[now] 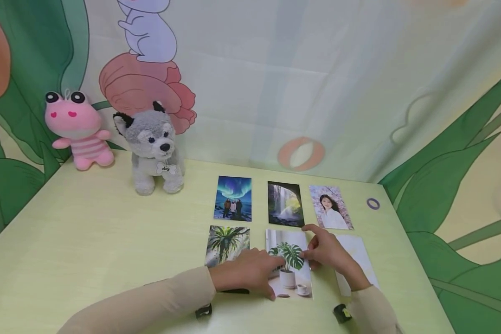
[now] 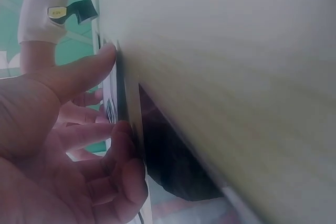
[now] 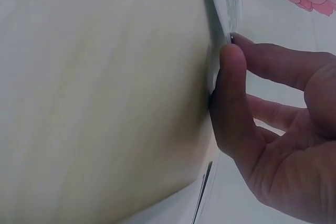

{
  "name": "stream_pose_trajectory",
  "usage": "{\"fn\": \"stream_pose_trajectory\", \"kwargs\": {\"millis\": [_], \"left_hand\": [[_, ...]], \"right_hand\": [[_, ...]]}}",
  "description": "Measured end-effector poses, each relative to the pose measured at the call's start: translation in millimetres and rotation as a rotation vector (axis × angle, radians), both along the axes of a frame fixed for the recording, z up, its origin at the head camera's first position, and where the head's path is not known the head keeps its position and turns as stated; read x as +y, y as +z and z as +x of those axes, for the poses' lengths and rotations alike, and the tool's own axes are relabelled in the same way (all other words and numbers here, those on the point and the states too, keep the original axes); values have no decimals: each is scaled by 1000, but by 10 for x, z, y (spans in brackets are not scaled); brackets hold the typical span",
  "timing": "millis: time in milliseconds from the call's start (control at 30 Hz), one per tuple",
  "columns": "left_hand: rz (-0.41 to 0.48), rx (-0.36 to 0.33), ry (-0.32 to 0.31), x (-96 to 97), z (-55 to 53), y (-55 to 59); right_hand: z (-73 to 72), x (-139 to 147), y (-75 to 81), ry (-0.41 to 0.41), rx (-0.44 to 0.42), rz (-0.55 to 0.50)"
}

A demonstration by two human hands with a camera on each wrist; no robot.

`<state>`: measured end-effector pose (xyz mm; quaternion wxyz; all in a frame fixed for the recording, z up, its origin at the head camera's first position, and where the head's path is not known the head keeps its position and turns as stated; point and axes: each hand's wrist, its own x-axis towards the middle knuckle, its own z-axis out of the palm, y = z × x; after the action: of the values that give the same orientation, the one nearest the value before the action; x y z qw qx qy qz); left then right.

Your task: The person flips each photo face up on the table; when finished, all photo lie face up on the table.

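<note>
A photo print of a potted monstera plant point(image 1: 287, 279) lies in the front row of photos. My left hand point(image 1: 250, 268) reaches over its left side, the index finger on the picture and the thumb spread apart near the lower left edge. In the left wrist view, the thumb and fingertips of that hand point(image 2: 79, 124) touch along a thin edge. My right hand point(image 1: 327, 250) pinches the print's right edge between thumb and a finger. The right wrist view shows the right hand point(image 3: 278, 124) at the thin sheet's edge point(image 3: 221, 3), close to the tabletop.
Photos of an aurora point(image 1: 233, 198), a waterfall point(image 1: 285, 204) and a person point(image 1: 330, 211) form the back row. A fern photo point(image 1: 223, 243) and a pale card point(image 1: 355, 255) flank the plant print. Beyond stand a plush husky point(image 1: 152, 148), a pink plush frog point(image 1: 81, 130) and a purple ring point(image 1: 373, 203).
</note>
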<state>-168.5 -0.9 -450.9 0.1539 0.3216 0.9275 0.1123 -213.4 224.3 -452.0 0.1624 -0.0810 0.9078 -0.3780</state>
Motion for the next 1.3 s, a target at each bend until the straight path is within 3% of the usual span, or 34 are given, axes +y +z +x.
{"fn": "stream_pose_trajectory", "kwargs": {"millis": [500, 967, 1067, 1200, 1300], "left_hand": [[-27, 9, -28, 10, -14, 15], [-42, -35, -31, -5, -72, 33], [-40, -40, -32, -6, -79, 28], [-9, -50, -31, 0, -89, 26], [29, -44, -40, 28, -97, 35]], "right_hand": [[-17, -60, 8, -18, 1, 52], [-63, -68, 1, -27, -45, 88], [-73, -34, 0, -5, -1, 78], [-113, 79, 19, 18, 133, 59], [-148, 214, 53, -5, 204, 41]]}}
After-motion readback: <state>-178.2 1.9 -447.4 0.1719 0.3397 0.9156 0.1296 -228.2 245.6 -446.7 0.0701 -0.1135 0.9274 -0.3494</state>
